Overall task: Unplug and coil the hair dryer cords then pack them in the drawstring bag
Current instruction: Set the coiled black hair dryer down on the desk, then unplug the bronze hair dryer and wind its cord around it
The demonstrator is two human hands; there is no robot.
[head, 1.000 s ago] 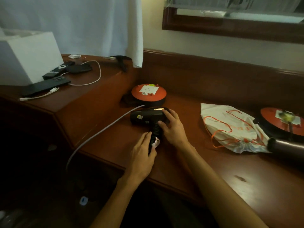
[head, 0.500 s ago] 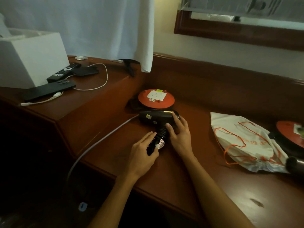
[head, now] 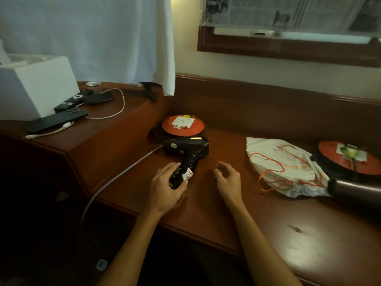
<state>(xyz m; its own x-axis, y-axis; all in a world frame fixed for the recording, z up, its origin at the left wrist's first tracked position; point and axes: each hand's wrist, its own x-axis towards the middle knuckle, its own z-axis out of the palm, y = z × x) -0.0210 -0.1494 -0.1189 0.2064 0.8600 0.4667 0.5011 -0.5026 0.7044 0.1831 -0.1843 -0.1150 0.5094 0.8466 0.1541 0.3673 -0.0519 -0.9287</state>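
My left hand (head: pixel 165 187) grips the black hair dryer's (head: pixel 185 148) handle on the desk (head: pixel 216 207). My right hand (head: pixel 227 178) hovers released beside it. Handle sticker: red prohibition symbol, unreadable. Drawstring bag (head: pixel 284 168) lettering illegible.

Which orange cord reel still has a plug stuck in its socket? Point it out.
The orange reel at the far right, beside the drawstring bag, has a yellow-green plug in its socket. The orange reel behind the black hair dryer shows a bare socket.
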